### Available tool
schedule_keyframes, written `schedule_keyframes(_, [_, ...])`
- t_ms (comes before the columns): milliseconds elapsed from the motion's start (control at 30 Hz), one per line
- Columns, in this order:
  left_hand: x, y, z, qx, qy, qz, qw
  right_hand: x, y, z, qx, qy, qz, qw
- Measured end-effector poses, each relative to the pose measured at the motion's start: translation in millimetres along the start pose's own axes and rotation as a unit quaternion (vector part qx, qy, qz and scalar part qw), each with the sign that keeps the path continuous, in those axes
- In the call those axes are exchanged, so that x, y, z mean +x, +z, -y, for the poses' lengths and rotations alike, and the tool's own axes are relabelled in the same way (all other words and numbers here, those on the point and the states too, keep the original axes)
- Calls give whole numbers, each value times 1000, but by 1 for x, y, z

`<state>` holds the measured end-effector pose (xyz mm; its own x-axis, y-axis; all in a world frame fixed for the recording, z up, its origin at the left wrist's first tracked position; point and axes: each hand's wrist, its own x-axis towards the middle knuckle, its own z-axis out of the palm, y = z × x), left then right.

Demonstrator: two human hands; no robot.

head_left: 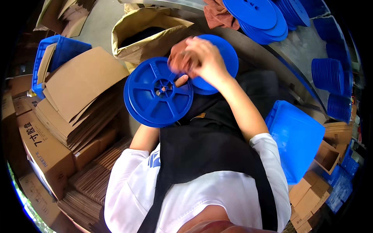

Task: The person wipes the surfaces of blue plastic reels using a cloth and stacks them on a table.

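Note:
A blue plastic reel (149, 83) with a spoked face is tilted in front of my lap. My left hand (181, 80) grips it; most of the hand is hidden behind the reel, and only a fingertip shows at its right edge. My right hand (208, 58), somewhat blurred, is closed on a reddish-brown cloth (180, 56) that overlaps the reel's upper right rim. Behind the right hand is a blue disc (225, 54), partly covered by that hand and forearm. An open brown paper sack (155, 50) with a dark inside stands just beyond the reel.
Flat cardboard sheets (83, 81) are stacked at left beside a blue bin (66, 50) and a carton (42, 147). Blue discs (252, 13) and another reddish-brown cloth (221, 13) lie on the metal table (287, 46). A blue tub (297, 143) stands by my right elbow.

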<state>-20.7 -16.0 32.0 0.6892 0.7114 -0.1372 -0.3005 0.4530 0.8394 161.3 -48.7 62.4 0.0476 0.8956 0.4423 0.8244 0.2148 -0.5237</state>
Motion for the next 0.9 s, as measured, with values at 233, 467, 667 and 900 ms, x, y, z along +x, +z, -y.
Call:
schedule_keyframes(233, [-15,-1,-8,-53,-1,-42,998,-51,-23,12,-28,-165,107,980])
schedule_keyframes(467, [10,-20,31,-72,48,31,996,-78,-22,-45,184,244,-291,906])
schedule_keyframes(667, [6,0,14,-67,45,-11,997,-80,-47,-42,463,382,-315,735])
schedule_keyframes(900, [6,6,12,-23,32,-9,999,-60,-6,29,432,348,-137,820])
